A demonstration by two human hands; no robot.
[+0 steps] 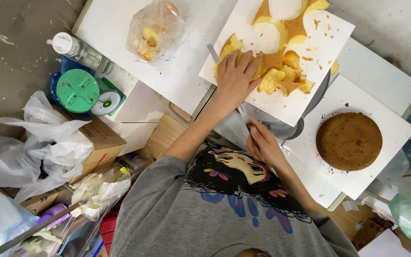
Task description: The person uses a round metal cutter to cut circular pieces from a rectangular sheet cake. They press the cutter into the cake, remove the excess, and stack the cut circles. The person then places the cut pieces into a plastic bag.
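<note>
My left hand point(236, 76) lies flat, fingers spread, on a yellow-brown piece of sponge cake point(272, 62) at the near edge of a white board point(329, 38). More cake scraps point(286, 78) are strewn over that board. My right hand point(262, 143) is closed on the handle of a long knife. Its blade runs under my left hand and the tip point(212, 51) sticks out on the far side. A metal turntable stand point(286, 126) shows below the board.
A whole round brown cake point(349, 141) sits on a second white board point(386, 119) to the right. A clear bag of cake scraps point(155, 29) lies on the white table point(105, 28). At the left are a plastic bottle point(79, 50), a green-lidded container point(77, 90), a cardboard box point(101, 140) and crumpled plastic bags point(44, 147).
</note>
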